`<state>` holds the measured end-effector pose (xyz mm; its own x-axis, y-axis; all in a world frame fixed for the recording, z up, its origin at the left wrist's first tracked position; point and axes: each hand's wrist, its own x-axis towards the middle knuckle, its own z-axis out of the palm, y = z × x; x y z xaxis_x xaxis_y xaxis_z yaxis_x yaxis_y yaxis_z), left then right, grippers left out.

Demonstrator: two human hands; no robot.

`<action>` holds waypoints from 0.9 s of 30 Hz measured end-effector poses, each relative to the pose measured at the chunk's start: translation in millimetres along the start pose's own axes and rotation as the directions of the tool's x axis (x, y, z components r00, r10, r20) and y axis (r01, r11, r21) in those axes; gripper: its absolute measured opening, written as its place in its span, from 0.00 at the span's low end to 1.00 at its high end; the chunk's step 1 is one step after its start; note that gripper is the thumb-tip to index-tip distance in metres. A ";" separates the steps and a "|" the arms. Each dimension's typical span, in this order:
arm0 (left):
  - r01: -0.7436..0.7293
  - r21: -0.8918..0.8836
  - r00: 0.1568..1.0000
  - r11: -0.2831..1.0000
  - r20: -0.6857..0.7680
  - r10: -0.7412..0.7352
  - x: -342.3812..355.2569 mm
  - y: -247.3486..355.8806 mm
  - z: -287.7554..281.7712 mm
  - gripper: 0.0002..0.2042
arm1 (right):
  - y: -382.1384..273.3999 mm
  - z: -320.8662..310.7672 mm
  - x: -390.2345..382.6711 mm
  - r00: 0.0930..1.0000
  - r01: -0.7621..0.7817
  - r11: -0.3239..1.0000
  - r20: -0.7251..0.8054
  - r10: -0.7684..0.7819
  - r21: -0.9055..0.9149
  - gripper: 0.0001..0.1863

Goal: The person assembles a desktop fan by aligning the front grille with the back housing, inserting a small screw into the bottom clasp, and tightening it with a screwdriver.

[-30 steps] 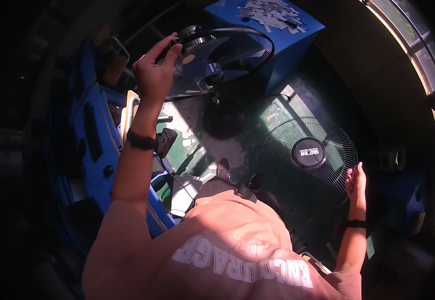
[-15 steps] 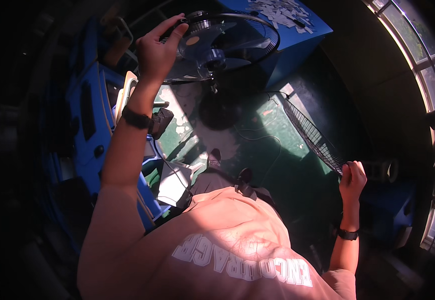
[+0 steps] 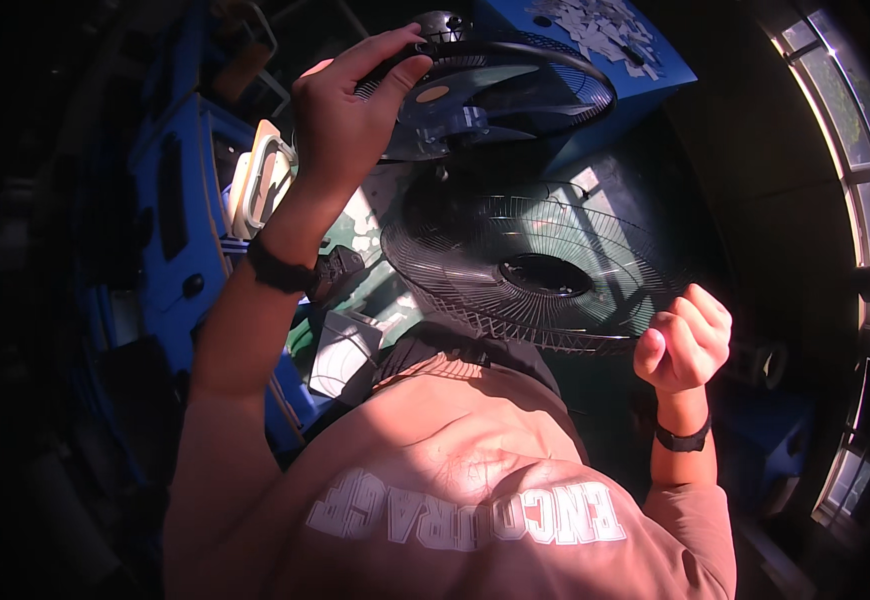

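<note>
Up at the fan head, my left hand [image 3: 350,120] is closed with thumb and fingers pinching the rim of the black rear fan guard [image 3: 570,62]. Inside that guard sit dark translucent fan blades [image 3: 460,122], with the motor housing [image 3: 442,27] above them. My right hand [image 3: 690,338], fingers curled, grips the edge of a round black wire fan grille [image 3: 470,280]. This grille is off the fan and lies tilted, nearly flat, in front of my waist, below the blades. A dark disc [image 3: 545,275] fills its centre.
A blue table [image 3: 655,85] bearing scattered pale strips [image 3: 600,30] stands beyond the fan. Blue desks [image 3: 180,190] and a wooden-backed chair [image 3: 260,180] line the left side. Windows [image 3: 840,110] run along the right wall. The green floor is patchy with sunlight.
My right hand has drawn in to the left, swinging the grille from edge-on at the right to face up before me. My left hand and the fan head have shifted slightly right.
</note>
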<state>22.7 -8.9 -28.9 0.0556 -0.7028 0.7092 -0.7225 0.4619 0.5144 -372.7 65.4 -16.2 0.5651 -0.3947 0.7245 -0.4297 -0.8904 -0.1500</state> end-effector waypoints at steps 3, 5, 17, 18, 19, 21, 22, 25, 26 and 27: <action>-0.023 -0.027 0.999 0.999 -0.039 0.022 2.4 0.0 1.6 0.13 | 9.7 16.6 29.6 0.999 0.024 0.999 -0.046 -0.026 -0.045 0.19; -0.062 -0.022 0.997 0.998 -0.054 0.061 5.0 -0.5 2.3 0.13 | 18.6 27.5 44.6 0.997 0.022 0.998 -0.076 -0.027 -0.060 0.16; 0.055 0.081 0.997 0.995 0.059 -0.060 12.6 11.3 -7.3 0.11 | 58.6 72.3 106.8 0.998 0.004 1.000 -0.060 -0.004 0.000 0.14; 0.048 0.102 0.997 0.994 0.061 -0.055 12.9 13.1 -8.1 0.11 | 62.3 74.2 109.8 0.999 0.023 1.000 -0.045 -0.023 -0.001 0.15; 0.045 0.126 0.996 0.991 0.064 -0.054 12.9 15.2 -8.5 0.11 | 65.8 75.9 112.1 0.999 0.034 0.999 -0.029 -0.034 0.001 0.15; 0.052 0.151 0.996 0.987 0.070 -0.063 12.4 19.1 -8.7 0.12 | 73.2 79.7 115.9 0.998 0.062 0.998 -0.010 -0.062 0.016 0.16; 0.057 0.154 0.995 0.986 0.073 -0.069 12.5 20.4 -8.2 0.12 | 77.1 81.8 117.7 0.996 0.091 0.995 -0.011 -0.091 0.031 0.17; 0.068 0.166 0.993 0.984 0.085 -0.083 13.2 23.6 -8.1 0.11 | 86.7 89.4 123.0 0.993 0.116 0.992 0.011 -0.116 0.049 0.19; 0.076 0.166 0.992 0.983 0.087 -0.091 13.7 24.3 -8.2 0.11 | 89.8 92.2 125.0 0.993 0.121 0.991 0.007 -0.121 0.063 0.18; 0.083 0.166 0.991 0.983 0.091 -0.099 14.3 24.9 -9.0 0.11 | 92.2 94.9 127.3 0.992 0.123 0.991 0.006 -0.123 0.062 0.17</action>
<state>11.7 -2.6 -1.7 0.0639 -0.7914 0.6079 -0.8197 0.3058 0.4843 -273.6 -88.4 -1.6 0.6182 -0.2833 0.7332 -0.3127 -0.9445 -0.1013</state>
